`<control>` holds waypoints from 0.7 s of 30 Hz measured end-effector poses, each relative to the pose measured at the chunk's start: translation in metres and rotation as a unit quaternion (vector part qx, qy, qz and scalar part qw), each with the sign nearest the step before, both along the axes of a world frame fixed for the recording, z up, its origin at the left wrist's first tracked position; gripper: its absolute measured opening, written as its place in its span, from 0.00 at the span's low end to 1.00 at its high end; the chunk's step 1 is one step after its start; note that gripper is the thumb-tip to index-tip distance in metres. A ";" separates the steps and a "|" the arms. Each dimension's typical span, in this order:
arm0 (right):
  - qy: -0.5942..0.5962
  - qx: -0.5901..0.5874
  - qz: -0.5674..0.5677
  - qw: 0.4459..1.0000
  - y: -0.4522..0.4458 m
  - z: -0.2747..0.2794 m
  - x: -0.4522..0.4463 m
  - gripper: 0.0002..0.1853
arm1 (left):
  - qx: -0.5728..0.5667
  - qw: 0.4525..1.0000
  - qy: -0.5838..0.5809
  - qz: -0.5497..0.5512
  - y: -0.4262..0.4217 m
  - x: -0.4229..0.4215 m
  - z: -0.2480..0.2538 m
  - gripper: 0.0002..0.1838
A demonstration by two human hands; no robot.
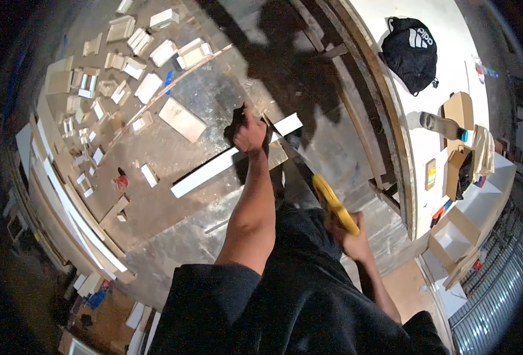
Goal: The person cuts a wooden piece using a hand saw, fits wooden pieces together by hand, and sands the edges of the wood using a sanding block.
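My right hand [353, 238] is closed around the yellow handle of a handsaw [331, 201]. The saw's blade runs up and left, across a long narrow white board [207, 172] low over the floor. Right of the blade, a short end of that board shows. My left hand [250, 135] is above the board, left of the blade, with one finger stretched out and the others partly curled. Nothing shows in its grasp, and I cannot tell whether it touches the board. Beneath the board, a pale wooden piece [278, 155] is partly hidden.
Many small wood and white pieces [149, 87] lie on the floor at upper left, near a flat pale panel [182, 119]. Long strips [75, 207] lean at far left. Along the right, a white-topped table [459, 59] holds a black drawstring bag [411, 56] and a bottle [442, 125].
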State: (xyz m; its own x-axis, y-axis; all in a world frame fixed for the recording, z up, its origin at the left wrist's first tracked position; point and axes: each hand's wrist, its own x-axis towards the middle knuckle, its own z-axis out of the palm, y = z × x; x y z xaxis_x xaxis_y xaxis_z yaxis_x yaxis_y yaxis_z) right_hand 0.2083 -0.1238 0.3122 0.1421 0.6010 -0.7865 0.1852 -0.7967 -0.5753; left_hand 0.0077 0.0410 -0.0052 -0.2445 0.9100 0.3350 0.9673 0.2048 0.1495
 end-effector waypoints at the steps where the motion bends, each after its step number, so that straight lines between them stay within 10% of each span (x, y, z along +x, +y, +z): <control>1: -0.052 -0.021 -0.033 0.998 -0.002 -0.014 -0.004 0.20 | 0.066 0.998 -0.005 -0.012 0.006 -0.004 -0.003 0.30; 9: -0.011 -0.036 0.115 0.993 0.019 0.006 -0.012 0.21 | -0.004 1.000 0.001 0.025 0.001 0.002 -0.001 0.27; 15: -0.021 0.063 -0.082 0.994 0.022 -0.015 0.008 0.19 | -0.029 0.999 -0.031 0.020 0.003 0.003 0.006 0.27; 21: -0.019 0.053 0.019 0.998 0.072 0.020 0.005 0.16 | 0.020 0.999 -0.046 0.012 0.007 0.008 0.011 0.27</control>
State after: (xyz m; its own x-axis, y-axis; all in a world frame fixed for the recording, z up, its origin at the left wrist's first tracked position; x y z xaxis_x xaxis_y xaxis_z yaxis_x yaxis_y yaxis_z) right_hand 0.2133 -0.0514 0.3318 0.1457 0.6863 -0.7125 0.2372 -0.7234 -0.6483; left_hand 0.0152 0.0485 0.0060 -0.2972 0.8898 0.3462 0.9441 0.2198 0.2455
